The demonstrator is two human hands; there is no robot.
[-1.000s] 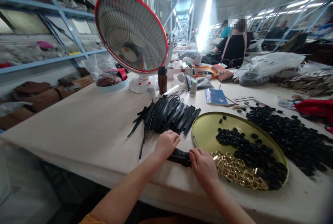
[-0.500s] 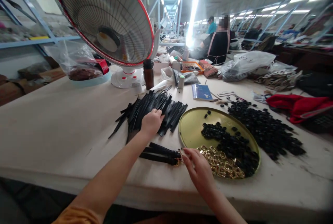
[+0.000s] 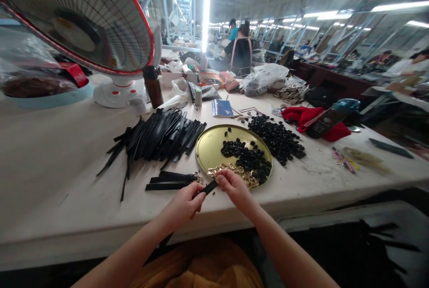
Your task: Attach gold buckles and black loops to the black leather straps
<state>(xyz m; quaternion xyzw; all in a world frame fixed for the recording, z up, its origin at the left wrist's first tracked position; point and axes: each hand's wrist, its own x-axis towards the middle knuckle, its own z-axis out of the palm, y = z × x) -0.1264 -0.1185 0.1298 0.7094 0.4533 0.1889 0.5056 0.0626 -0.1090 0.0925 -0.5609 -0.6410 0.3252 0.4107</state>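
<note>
My left hand point(image 3: 187, 201) is closed around a black strap point(image 3: 209, 187), whose free end points toward my right hand point(image 3: 233, 186). The thumb and fingers of my right hand are pinched together at that end; whatever small piece they hold is hidden. Just beyond my hands is a round gold tray point(image 3: 208, 134) with gold buckles point(image 3: 250, 178) along its near side and small black pieces point(image 3: 252, 159) behind them. Left of my hands lie a few black straps with buckles point(image 3: 170, 181) at their ends. Farther back spreads a pile of loose black straps point(image 3: 157, 136).
A large red-rimmed fan point(image 3: 110, 24) stands at the left, beside a brown bottle point(image 3: 153, 87). More black pieces point(image 3: 276, 138) are heaped right of the tray. A blue booklet point(image 3: 222, 108) and red cloth point(image 3: 301, 117) lie farther back. A person point(image 3: 241, 51) is in the background.
My left hand has come back from the strap pile with a strap, down to the table's near edge. My right hand has met it there. The view has turned right.
</note>
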